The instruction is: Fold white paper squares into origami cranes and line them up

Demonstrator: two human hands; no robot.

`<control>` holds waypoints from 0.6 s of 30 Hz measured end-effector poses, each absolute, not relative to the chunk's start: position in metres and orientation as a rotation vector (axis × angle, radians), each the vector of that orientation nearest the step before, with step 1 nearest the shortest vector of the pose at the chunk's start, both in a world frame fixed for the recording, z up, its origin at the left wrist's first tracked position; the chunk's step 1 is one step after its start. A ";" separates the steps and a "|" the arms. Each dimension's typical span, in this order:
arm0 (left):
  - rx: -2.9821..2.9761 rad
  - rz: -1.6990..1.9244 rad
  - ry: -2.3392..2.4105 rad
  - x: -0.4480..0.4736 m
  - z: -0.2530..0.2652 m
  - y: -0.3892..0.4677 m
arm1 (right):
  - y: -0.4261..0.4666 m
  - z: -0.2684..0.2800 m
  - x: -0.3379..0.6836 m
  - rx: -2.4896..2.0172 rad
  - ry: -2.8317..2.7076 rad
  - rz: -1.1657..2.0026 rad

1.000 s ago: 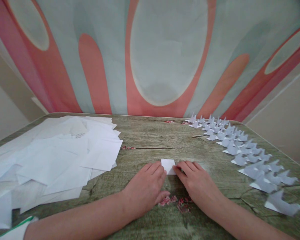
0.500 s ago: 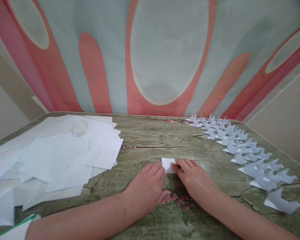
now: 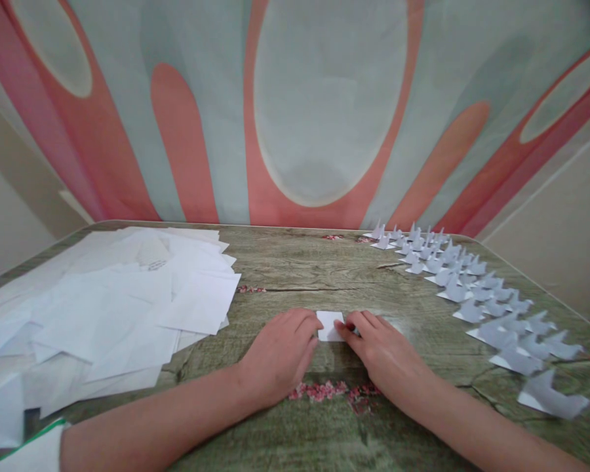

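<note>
A small white square of folded paper (image 3: 328,326) lies on the table in front of me, between my two hands. My right hand (image 3: 376,344) pinches its right edge, with the thumb on top and the other fingers curled. At the paper's left edge, the curled fingers of my left hand (image 3: 282,354) touch it; the left thumb is mostly hidden. To the right stand several rows of small folded paper figures (image 3: 553,396), each with upright points and pale grey-white sides.
A wide, loose pile of white paper sheets (image 3: 128,308) covers the table's left side. The wood-patterned table (image 3: 285,259) carries printed pink flowers. Behind its far edge rises a patterned red and grey-green backdrop (image 3: 329,98).
My left hand has shifted slightly up and its fingers have turned at the paper's left edge, uncovering more printed flowers below. My right hand keeps its pinch.
</note>
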State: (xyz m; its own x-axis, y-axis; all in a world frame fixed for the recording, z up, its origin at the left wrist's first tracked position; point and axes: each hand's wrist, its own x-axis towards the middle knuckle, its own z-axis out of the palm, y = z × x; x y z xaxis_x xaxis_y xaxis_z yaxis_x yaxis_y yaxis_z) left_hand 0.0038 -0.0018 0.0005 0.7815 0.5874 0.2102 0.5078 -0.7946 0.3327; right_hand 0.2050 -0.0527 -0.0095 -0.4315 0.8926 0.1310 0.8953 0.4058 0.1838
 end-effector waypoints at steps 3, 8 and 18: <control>2.685 0.514 0.808 0.003 -0.006 0.006 | -0.054 -0.009 0.204 -1.656 -2.617 -0.347; 2.730 0.398 0.751 0.003 -0.010 0.009 | -0.055 -0.011 0.205 -1.625 -2.600 -0.329; 2.617 0.482 0.731 0.002 -0.004 0.007 | -0.056 -0.017 0.206 -1.611 -2.393 -0.157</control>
